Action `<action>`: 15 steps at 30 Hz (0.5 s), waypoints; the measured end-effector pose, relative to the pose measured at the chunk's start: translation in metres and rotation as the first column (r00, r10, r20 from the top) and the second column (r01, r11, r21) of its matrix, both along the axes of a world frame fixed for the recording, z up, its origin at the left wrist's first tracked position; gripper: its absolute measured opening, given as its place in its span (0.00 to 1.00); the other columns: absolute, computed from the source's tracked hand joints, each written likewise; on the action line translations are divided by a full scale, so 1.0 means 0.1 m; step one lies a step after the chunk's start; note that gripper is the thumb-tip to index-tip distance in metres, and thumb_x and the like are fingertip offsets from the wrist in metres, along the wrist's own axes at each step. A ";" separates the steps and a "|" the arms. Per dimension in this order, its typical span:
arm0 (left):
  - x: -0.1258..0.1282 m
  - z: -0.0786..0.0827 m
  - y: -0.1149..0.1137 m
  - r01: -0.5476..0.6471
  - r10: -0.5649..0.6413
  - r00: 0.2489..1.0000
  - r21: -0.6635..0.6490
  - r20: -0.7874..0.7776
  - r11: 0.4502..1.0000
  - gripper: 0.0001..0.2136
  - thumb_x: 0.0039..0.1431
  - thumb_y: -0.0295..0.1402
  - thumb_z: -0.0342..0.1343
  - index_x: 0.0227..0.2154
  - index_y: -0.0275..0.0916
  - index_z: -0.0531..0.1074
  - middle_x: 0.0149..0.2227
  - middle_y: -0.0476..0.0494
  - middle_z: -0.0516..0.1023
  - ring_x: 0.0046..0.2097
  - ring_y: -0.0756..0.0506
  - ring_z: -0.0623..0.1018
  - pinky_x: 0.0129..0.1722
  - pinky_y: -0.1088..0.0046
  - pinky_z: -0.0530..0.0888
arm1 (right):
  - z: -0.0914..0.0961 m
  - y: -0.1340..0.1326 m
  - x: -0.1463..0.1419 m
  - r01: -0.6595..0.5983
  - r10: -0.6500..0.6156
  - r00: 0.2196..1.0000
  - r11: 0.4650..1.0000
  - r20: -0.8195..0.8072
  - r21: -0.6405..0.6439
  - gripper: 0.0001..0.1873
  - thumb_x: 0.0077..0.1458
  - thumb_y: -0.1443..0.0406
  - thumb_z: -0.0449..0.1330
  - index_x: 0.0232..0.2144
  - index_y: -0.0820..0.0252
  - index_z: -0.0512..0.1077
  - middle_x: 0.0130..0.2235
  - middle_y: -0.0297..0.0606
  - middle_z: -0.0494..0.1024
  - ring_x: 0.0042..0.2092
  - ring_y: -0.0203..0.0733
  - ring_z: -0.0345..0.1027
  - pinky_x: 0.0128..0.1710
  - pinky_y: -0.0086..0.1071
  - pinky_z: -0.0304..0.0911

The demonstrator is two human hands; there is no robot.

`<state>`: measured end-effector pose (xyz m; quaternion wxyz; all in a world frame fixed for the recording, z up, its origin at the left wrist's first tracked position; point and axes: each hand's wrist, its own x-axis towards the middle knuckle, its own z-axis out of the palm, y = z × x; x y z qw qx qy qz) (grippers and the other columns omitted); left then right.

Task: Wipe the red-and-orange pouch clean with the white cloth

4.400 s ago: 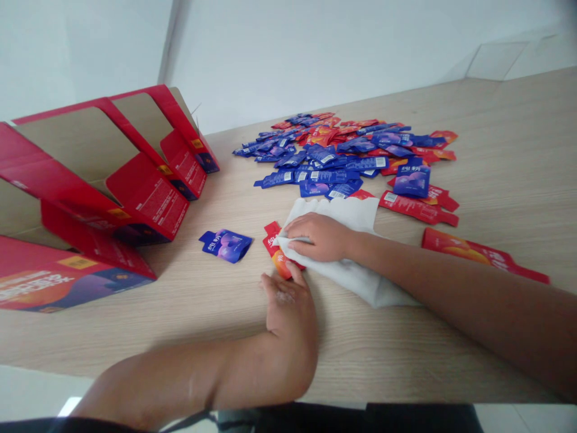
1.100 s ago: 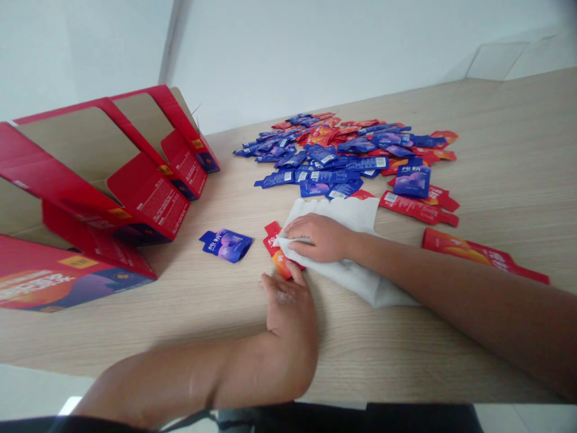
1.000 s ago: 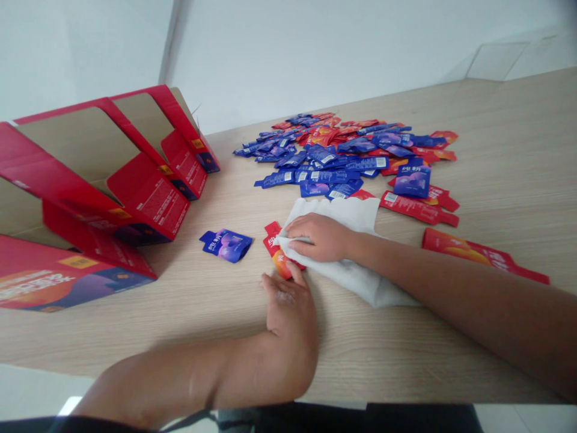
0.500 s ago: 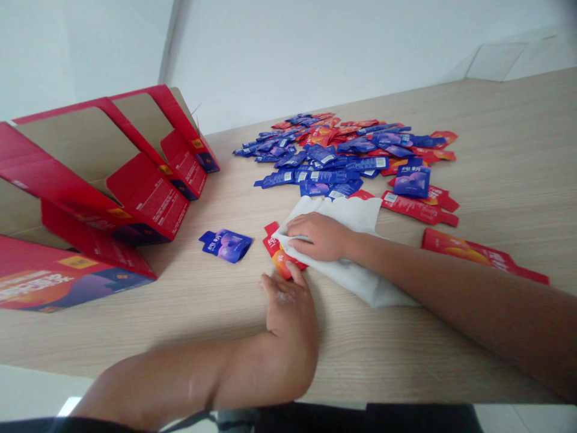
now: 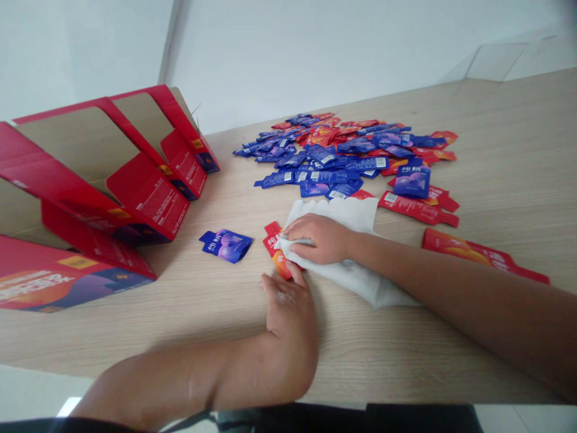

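Wooden desk [image 5: 369, 361]: red sachet [image 5: 280, 263], flat, partly under cloth [image 5: 360, 215]; right hand [image 5: 321, 238] curled around cloth, shifted from half a second ago, baring more print, seemingly rubbing; left hand [image 5: 289, 300] loosely spread, touching sachet's near edge.

1 head view looks forward and down across the nearby table [image 5: 369, 355].

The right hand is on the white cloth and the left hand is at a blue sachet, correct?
Not quite: the head view shows that the sachet at the left hand is red. The right hand is indeed on the white cloth.
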<state>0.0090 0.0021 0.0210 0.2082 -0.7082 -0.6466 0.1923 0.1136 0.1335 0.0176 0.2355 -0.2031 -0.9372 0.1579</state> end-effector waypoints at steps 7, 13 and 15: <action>0.00 0.00 0.00 0.019 -0.019 0.999 0.000 -0.037 1.000 0.24 0.57 0.16 0.35 0.55 0.24 0.64 0.34 0.27 0.81 0.38 0.42 0.81 0.47 0.61 0.72 | 0.01 0.01 -0.01 0.067 -0.067 0.997 0.998 0.030 0.014 0.11 0.57 0.65 0.52 0.29 0.63 0.72 0.36 0.42 0.78 0.39 0.42 0.68 0.39 0.34 0.58; -0.01 -0.03 0.00 0.025 -0.023 0.997 0.022 -0.078 0.999 0.25 0.57 0.16 0.35 0.55 0.25 0.65 0.33 0.29 0.81 0.37 0.43 0.81 0.48 0.61 0.72 | 0.00 0.02 -0.01 0.079 -0.081 0.996 0.996 0.036 0.047 0.11 0.58 0.65 0.52 0.28 0.63 0.72 0.35 0.42 0.78 0.40 0.42 0.69 0.41 0.34 0.59; -0.01 -0.03 0.00 0.014 -0.013 0.995 0.010 -0.097 1.000 0.25 0.57 0.16 0.35 0.55 0.27 0.65 0.33 0.31 0.81 0.37 0.44 0.81 0.47 0.62 0.72 | -0.01 0.02 -0.01 0.061 -0.062 0.998 0.997 0.025 0.052 0.10 0.57 0.66 0.53 0.27 0.63 0.71 0.36 0.42 0.78 0.40 0.43 0.69 0.41 0.35 0.59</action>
